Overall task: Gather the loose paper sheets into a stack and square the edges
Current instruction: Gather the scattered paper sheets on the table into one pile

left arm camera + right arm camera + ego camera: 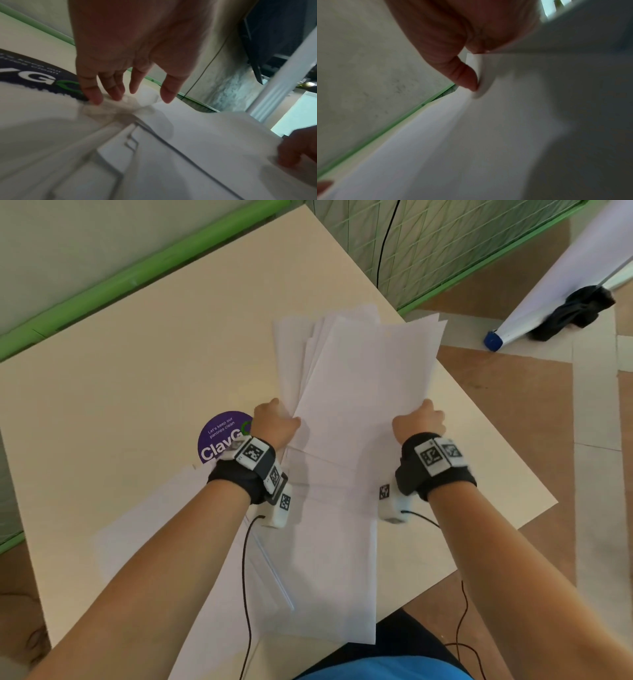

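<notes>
Head view — sheets [359, 378] on table [137, 371]

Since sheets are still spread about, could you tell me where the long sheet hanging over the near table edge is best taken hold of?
Take the long sheet by its overhanging near end, from below the table edge: there it is clear of the surface, so thumb and fingers could likely pinch both faces.

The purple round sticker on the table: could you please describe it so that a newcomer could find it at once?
Start from the cream table edged by green rails. Beside the left hand, on the side away from the fanned paper sheets, lies the purple round sticker. It is the only coloured, printed thing on the tabletop, with white lettering; everything near it is plain white paper.
</notes>
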